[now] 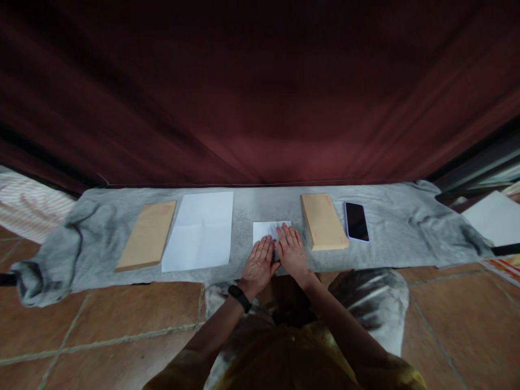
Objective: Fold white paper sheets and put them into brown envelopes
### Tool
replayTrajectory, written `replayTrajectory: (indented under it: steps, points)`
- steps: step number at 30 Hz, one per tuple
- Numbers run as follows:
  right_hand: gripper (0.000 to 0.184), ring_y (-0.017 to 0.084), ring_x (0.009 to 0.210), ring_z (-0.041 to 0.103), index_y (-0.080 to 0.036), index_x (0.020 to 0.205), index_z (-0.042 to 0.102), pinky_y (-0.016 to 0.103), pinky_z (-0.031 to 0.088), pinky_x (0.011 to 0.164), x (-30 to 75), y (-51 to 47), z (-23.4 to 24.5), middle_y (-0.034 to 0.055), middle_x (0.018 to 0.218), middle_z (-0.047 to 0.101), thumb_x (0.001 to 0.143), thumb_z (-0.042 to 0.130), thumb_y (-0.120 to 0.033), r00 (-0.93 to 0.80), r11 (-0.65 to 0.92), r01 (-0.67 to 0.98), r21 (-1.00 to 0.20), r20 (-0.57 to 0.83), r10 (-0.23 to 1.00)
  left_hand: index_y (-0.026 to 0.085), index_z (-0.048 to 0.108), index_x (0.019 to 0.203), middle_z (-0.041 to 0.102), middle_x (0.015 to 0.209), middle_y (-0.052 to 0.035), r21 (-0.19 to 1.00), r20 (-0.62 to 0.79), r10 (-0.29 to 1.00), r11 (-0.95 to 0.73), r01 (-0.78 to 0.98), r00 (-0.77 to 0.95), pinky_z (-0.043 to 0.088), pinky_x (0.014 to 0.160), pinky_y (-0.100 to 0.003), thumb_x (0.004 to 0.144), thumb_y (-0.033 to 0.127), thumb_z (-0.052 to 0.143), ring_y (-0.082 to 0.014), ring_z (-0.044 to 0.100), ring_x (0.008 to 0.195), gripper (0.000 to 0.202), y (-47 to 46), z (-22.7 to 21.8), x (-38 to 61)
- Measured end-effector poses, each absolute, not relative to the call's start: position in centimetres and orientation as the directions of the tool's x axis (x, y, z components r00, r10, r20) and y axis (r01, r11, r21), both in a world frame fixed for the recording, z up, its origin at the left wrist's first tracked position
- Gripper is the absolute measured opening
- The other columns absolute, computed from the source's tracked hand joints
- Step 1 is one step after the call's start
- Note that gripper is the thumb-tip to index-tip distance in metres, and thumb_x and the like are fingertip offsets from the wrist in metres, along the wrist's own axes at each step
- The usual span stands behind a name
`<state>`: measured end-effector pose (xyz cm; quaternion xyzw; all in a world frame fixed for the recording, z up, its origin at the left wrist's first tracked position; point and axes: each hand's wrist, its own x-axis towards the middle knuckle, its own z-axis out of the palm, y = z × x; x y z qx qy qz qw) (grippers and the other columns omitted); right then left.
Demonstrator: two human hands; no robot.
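My left hand [260, 264] and my right hand [291, 250] lie flat side by side, fingers stretched out, pressing on a small folded white paper [265, 229] on a grey cloth [390, 227]. A black band is on my left wrist. A white sheet with fold creases [201, 230] lies to the left of my hands, and beyond it a brown envelope [147, 235]. A stack of brown envelopes [324, 221] sits just right of my right hand.
A black phone [356, 221] lies face up right of the envelope stack. The cloth is spread on a tiled floor [101, 319], bunched at its left end. A dark red curtain [260, 97] hangs behind. White paper [493, 216] lies at far right.
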<state>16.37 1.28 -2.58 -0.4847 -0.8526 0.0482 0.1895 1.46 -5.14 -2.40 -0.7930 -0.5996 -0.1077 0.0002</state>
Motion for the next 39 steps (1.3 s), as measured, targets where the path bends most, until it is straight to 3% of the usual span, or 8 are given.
replayTrajectory:
  steps: [3, 8, 20, 39]
  points:
    - [0.049, 0.024, 0.148, 0.032, -0.016, 0.152, 0.042, 0.046, 0.030, 0.120, 16.8, 0.4, -2.4, 0.0102, 0.159, 0.038, 0.106, 0.034, -0.030, -0.539, 0.599, 0.746, -0.290, 0.265, 0.799, 0.004, 0.031, 0.152, 0.030, 0.162, -0.0206, 0.127, 0.158, 0.949, -0.295, 0.947, 0.274, 0.026, 0.124, -0.047, 0.096, 0.041, 0.046, -0.0273, 0.022, 0.153, 0.069, -5.2, -2.4, 1.2]
    - [0.046, 0.022, 0.144, 0.040, -0.014, 0.148, 0.047, 0.043, 0.030, 0.121, 17.9, -0.5, -2.3, 0.0096, 0.153, 0.047, 0.106, 0.037, -0.030, -0.603, 0.652, 0.703, -0.285, 0.247, 0.758, 0.010, 0.030, 0.154, 0.031, 0.162, -0.0178, 0.121, 0.175, 0.935, -0.331, 0.936, 0.309, 0.026, 0.124, -0.049, 0.097, 0.049, 0.043, -0.0266, 0.022, 0.153, 0.071, -5.3, -2.3, 0.8]
    - [0.049, 0.024, 0.142, 0.042, -0.020, 0.150, 0.046, 0.046, 0.031, 0.121, 20.3, -0.9, -2.4, 0.0084, 0.156, 0.042, 0.102, 0.049, -0.031, -0.604, 0.658, 0.719, -0.224, 0.269, 0.751, 0.010, 0.034, 0.153, 0.037, 0.159, -0.0172, 0.102, 0.189, 0.953, -0.258, 0.961, 0.236, 0.030, 0.122, -0.047, 0.099, 0.050, 0.040, -0.0263, 0.028, 0.151, 0.068, -6.5, -2.1, 0.3]
    - [0.055, 0.024, 0.141, 0.044, -0.018, 0.153, 0.040, 0.046, 0.033, 0.120, 21.6, -1.2, -2.9, 0.0097, 0.156, 0.042, 0.101, 0.051, -0.031, -0.602, 0.660, 0.721, -0.212, 0.282, 0.747, 0.009, 0.032, 0.154, 0.039, 0.157, -0.0184, 0.103, 0.211, 0.972, -0.129, 0.986, 0.105, 0.034, 0.120, -0.048, 0.098, 0.049, 0.039, -0.0278, 0.035, 0.148, 0.069, -8.8, -2.6, -1.2]
